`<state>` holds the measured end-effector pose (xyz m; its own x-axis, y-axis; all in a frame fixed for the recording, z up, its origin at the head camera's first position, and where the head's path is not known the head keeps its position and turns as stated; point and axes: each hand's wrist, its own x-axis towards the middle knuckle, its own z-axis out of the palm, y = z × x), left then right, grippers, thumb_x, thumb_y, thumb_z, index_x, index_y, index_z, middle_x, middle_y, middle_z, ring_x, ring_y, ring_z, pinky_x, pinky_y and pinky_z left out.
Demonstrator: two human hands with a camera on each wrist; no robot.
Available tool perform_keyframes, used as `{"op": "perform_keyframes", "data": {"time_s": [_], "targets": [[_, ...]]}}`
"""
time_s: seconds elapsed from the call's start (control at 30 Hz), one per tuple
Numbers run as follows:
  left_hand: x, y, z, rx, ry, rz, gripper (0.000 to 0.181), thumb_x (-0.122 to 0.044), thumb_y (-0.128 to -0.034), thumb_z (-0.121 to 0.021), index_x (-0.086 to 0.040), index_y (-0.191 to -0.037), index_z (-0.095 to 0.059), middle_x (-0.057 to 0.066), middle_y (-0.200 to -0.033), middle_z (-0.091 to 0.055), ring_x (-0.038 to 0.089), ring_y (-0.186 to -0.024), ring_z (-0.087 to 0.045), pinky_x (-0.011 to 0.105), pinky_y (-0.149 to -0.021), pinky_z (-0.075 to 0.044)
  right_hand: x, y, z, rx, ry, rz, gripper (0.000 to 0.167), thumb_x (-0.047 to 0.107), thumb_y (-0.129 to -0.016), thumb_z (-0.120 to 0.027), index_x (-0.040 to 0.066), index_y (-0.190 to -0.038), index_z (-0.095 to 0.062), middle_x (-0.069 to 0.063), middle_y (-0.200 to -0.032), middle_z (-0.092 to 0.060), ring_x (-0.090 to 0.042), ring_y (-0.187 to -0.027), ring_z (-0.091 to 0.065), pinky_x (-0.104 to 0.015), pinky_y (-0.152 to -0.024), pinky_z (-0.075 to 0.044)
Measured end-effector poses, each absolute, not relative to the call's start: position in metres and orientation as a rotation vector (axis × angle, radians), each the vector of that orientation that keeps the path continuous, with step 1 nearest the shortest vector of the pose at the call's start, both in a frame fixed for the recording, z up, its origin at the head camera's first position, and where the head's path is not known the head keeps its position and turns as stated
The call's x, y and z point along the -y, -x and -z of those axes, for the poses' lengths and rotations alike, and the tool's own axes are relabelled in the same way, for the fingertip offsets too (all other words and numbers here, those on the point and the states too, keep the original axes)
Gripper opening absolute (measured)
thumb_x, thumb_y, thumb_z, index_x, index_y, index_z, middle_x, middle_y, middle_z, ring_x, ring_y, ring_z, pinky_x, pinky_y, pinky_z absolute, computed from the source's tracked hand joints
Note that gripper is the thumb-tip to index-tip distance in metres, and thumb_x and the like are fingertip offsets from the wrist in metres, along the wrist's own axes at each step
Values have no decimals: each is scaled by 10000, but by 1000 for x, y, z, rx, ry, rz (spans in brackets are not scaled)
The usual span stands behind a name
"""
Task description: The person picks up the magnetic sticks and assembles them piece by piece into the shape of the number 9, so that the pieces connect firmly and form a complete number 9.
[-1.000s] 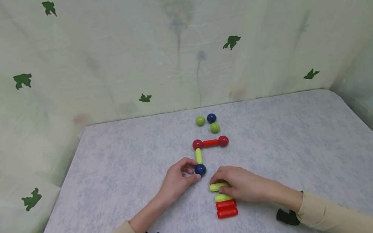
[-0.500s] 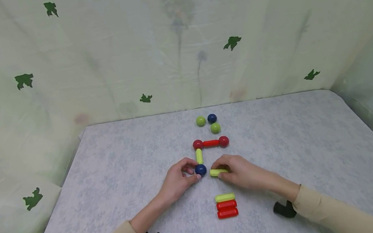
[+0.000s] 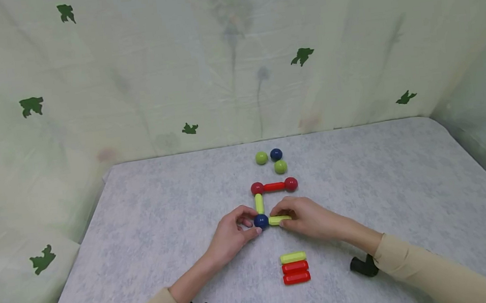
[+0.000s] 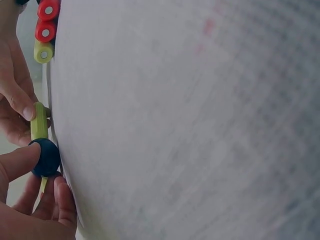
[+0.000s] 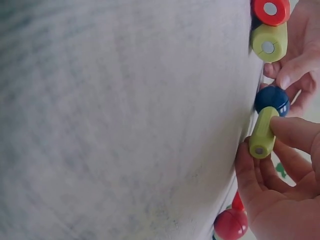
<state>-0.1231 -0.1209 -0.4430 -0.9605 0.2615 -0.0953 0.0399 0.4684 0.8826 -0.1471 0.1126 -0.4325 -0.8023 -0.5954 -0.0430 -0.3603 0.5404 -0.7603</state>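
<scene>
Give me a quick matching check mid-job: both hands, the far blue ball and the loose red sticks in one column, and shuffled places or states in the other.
1. Left hand
2. Right hand
3. Far blue ball
4. Loose red sticks

A. Beside the two green balls
B. Pinches a yellow stick
C. Beside the loose yellow stick
D. Holds the near blue ball

Pairs: 1-D, 2-B, 3-A, 4-C

No text, label, brand, number or sign is legible on the rods (image 3: pixel 276 221), balls (image 3: pixel 261 221), counter (image 3: pixel 164 204) or backdrop (image 3: pixel 150 72).
</scene>
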Motion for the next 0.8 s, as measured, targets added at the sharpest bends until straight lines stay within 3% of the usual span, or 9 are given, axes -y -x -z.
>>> {"op": "perform_keyframes", "data": {"time_s": [0.8], "targets": [[121, 126, 445, -2501, -317, -1464, 275, -128, -880, -746, -181, -1137, -666, 2, -1004, -611, 196, -870, -538, 286, -661, -462, -116, 151, 429, -2525, 884, 1113, 276, 47, -920, -674, 119, -1187, -680, 52, -1118, -659, -138, -1029, -586, -374, -913, -480]]}}
